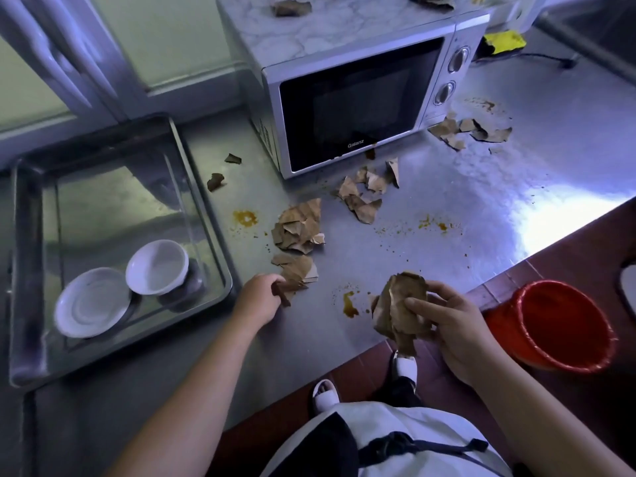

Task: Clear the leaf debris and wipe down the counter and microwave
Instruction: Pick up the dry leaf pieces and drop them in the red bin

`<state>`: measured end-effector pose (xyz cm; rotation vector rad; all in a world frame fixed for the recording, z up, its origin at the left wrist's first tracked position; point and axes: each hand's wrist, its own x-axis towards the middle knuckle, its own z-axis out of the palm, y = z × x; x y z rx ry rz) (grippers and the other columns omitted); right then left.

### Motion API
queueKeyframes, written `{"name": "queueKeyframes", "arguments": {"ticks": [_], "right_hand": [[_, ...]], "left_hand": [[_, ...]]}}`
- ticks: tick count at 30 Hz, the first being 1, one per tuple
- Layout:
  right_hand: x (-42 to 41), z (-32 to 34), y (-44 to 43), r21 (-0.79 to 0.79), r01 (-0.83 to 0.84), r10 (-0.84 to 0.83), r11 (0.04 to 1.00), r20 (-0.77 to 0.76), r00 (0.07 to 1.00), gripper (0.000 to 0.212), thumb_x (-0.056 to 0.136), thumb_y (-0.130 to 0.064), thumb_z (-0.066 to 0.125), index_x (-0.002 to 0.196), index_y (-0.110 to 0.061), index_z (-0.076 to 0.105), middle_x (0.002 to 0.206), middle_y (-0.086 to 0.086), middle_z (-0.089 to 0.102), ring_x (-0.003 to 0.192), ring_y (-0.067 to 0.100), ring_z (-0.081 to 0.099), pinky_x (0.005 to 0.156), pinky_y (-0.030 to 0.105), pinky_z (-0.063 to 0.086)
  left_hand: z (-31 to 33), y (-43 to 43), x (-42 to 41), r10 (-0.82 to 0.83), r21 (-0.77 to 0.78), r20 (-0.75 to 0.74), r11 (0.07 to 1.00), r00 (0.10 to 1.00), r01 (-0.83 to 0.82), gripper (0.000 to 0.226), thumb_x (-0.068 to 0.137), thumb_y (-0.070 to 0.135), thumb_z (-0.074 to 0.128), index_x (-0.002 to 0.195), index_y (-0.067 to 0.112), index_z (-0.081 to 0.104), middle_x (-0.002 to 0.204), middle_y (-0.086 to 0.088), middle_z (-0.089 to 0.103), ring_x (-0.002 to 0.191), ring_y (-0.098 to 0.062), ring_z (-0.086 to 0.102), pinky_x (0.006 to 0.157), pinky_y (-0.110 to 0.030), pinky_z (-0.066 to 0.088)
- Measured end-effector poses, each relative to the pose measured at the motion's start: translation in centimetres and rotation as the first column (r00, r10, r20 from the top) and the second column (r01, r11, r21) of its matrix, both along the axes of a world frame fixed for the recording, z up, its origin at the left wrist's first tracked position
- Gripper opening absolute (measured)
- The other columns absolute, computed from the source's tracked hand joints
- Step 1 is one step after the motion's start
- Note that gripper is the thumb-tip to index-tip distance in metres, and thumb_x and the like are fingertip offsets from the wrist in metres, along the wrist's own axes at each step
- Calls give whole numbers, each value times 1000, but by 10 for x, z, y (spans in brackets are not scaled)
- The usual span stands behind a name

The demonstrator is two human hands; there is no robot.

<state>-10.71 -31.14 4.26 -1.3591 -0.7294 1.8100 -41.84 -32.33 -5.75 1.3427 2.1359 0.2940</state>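
Dry brown leaf pieces lie scattered on the steel counter [481, 208]. My right hand [451, 321] holds a bunch of leaves [401, 309] over the counter's front edge. My left hand [260, 296] pinches a leaf piece [285, 287] at the near end of a leaf pile [299, 228]. More leaves [364, 194] lie in front of the silver microwave [358, 101], others [471, 130] at its right corner, and some [292, 7] on its top. Yellow-brown stains [349, 304] and crumbs mark the counter.
A sunken steel sink [206, 208] at the left holds two white bowls [156, 266]. A red bucket [557, 325] stands on the floor at the right, below the counter edge. A yellow cloth [504, 41] lies behind the microwave. My feet show below.
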Motion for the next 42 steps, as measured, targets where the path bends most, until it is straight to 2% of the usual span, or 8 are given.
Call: {"name": "queueKeyframes", "arguments": {"ticks": [6, 11, 16, 20, 24, 32, 37, 42], "right_hand": [[0, 5, 1, -1, -59, 59, 998, 4, 998, 24, 81, 7, 67, 102, -3, 68, 89, 13, 71, 71, 24, 70, 55, 32, 59], [-18, 17, 4, 50, -224, 227, 973, -84, 970, 33, 71, 1, 70, 104, -1, 66, 87, 10, 67, 74, 21, 70, 59, 36, 60], [-46, 25, 7, 89, -354, 362, 931, -92, 928, 29, 70, 1, 71, 98, -3, 63, 96, 12, 67, 86, 32, 66, 73, 51, 59], [-54, 22, 5, 80, -371, 379, 925, -140, 915, 24, 71, 1, 70, 93, -6, 61, 93, 17, 69, 83, 30, 68, 71, 48, 59], [-51, 18, 5, 63, -332, 337, 941, -150, 929, 24, 70, 1, 71, 88, -12, 61, 83, 13, 68, 71, 24, 67, 59, 42, 60], [-4, 17, 17, 53, -139, 145, 989, -114, 983, 34, 71, -1, 70, 104, -7, 63, 68, 6, 64, 56, 20, 66, 47, 36, 54], [25, 10, 24, 19, -74, 75, 997, -84, 994, 21, 80, 1, 66, 101, 0, 66, 77, 13, 64, 62, 23, 67, 51, 37, 56], [47, 7, 50, 20, -67, 68, 998, -69, 995, 20, 81, 0, 65, 100, -4, 68, 81, 10, 70, 67, 19, 70, 54, 32, 57]], "left_hand": [[9, -5, 7, 202, 86, 228, 970, 953, -226, 21, 83, 11, 75, 104, 13, 73, 88, 1, 68, 86, -20, 64, 75, -22, 41], [51, -29, 40, 301, 73, 654, 888, 694, -454, 24, 75, 9, 84, 87, 25, 70, 67, 9, 70, 61, -2, 64, 58, -17, 49], [83, -46, 74, 183, 43, 850, 910, 494, -412, 25, 79, -4, 76, 84, 21, 76, 68, 4, 71, 56, -7, 58, 54, -17, 47], [94, -55, 75, 78, 52, 897, 959, 434, -280, 23, 82, 1, 72, 100, 16, 78, 97, -14, 74, 87, -25, 64, 82, -42, 52], [85, -61, 57, 14, 42, 933, 988, 360, -148, 30, 78, 5, 77, 100, 25, 79, 99, 0, 75, 85, -9, 67, 72, -21, 53], [10, -20, 23, 321, 100, 270, 928, 908, -358, 40, 82, 21, 72, 120, 12, 65, 111, -7, 67, 101, -25, 64, 85, -30, 49], [-13, 12, 21, 320, 53, -45, 947, 946, -318, 45, 82, 31, 72, 125, 18, 62, 124, -14, 56, 118, -34, 54, 100, -37, 44], [-19, 19, 28, 389, 115, -74, 918, 918, -380, 30, 81, 17, 74, 110, 18, 68, 115, -14, 59, 111, -34, 55, 93, -37, 46]]}}
